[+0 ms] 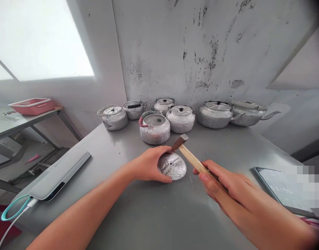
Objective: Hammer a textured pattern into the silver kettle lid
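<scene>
My left hand [149, 163] grips the left edge of a round hammered metal lid [173, 167] that lies on the grey table [138, 211]. Thumb and fingers are curled round the lid's rim. My right hand [221, 185] is closed round the wooden handle of a small hammer [189, 154]. The hammer's metal head hangs just above the lid's far edge. A lidless kettle [154, 129] with a red and green wrapped handle stands right behind the lid.
Several hammered metal kettles [215, 114] stand in a row against the back wall. A white power bank [59, 173] with a cable lies at the table's left edge. A tablet [281, 189] lies at the right. A pink tray [31, 106] rests on a side table at the left.
</scene>
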Demonstrator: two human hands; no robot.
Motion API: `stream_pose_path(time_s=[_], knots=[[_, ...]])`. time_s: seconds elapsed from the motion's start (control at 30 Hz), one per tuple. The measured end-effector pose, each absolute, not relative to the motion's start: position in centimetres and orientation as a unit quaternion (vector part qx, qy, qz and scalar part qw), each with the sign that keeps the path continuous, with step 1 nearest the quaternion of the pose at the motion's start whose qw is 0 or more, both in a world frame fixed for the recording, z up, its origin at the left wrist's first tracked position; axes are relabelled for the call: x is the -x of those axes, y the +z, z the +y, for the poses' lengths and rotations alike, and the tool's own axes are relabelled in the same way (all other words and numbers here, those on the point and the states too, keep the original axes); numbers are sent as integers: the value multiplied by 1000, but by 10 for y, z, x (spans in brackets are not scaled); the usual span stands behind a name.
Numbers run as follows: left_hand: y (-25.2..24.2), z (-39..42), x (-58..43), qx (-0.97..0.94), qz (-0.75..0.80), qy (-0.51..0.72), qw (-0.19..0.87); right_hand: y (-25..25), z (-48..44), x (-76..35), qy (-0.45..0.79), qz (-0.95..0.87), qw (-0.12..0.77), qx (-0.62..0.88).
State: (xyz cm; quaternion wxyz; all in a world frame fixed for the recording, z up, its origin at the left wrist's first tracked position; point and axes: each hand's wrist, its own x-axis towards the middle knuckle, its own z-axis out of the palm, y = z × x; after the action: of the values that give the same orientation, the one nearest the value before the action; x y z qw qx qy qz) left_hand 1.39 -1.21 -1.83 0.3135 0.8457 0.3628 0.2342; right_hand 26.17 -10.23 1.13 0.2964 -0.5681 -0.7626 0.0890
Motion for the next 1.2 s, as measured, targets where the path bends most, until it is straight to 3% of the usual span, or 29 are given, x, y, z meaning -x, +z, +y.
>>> stream_pose_path(time_s=[0.2,0.47,1.2], knots=[[-15,-16,-13,-852,354,230,311,1,-110,-259,143,-802,212,540],[-20,-12,-12,-858,344,226,306,-27,-112,-264,162,-820,235,496],[-16,-14,-11,-867,335,207,305,-11,-116,-246,241,-789,212,524]])
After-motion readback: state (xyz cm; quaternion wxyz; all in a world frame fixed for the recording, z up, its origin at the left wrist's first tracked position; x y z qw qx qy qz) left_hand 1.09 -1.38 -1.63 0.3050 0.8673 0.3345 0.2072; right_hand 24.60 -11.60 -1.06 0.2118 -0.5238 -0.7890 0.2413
